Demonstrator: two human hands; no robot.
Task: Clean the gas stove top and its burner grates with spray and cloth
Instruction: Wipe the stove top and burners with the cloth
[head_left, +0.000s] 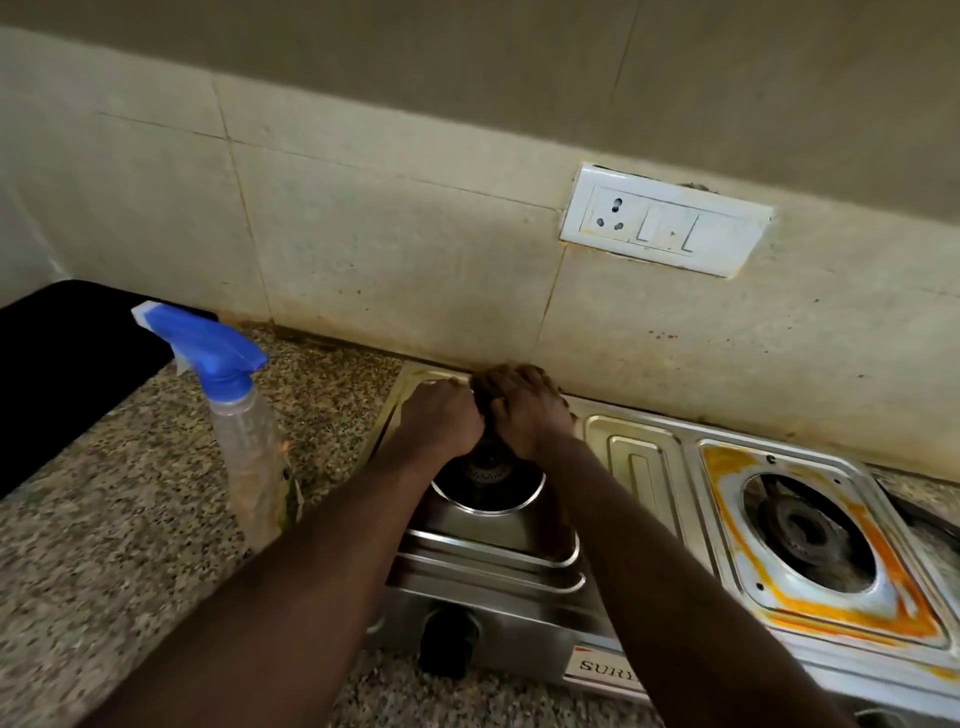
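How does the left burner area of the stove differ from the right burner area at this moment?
The left burner area looks clean and shiny steel; the right burner area has an orange-yellow stain around its opening. Both hands, the left hand and the right hand, work at the back of the left one; nothing touches the right one. Neither burner carries a grate, and both sit in the same steel stove top.

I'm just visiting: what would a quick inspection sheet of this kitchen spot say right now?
Surface: speckled granite counter, crumbs near the bottle.
Job's things: steel two-burner gas stove; orange stains ring its right burner plate; clear spray bottle with blue trigger stands left of it.
Clutter: black slab at far left.
Hands: left hand and right hand pressed together over a dark cloth-like thing at the stove's back edge.
Cables: nothing seen.
Surroundings: stained beige wall tiles; white socket-and-switch plate.
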